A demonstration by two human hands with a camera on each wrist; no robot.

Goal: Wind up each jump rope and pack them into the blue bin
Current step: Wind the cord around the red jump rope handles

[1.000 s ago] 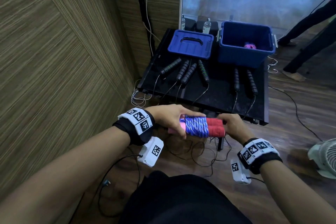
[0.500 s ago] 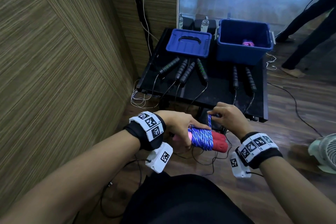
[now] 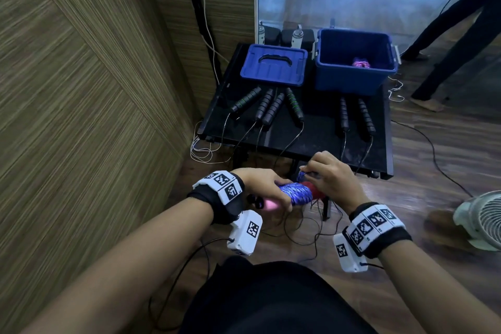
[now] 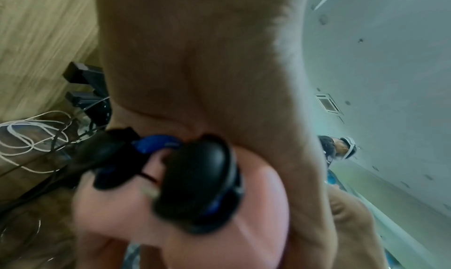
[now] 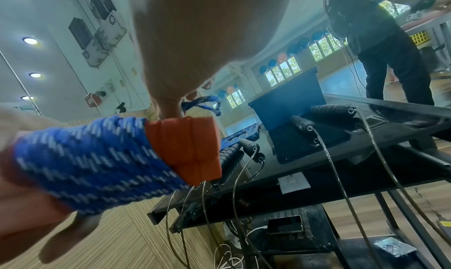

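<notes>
Now right hand [image 3: 329, 179] higher on rope [image 3: 295, 192]

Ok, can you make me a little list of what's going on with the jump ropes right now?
Left hand: grips the pink handles
Right hand: pinches the loose end of the blue rope, which is wound around the handles
Blue bin: open on the black table, one wound pink rope inside
Lid: off, left of the bin
Black ropes: six handles on the table, cords hanging off its edge, not yet wound
</notes>
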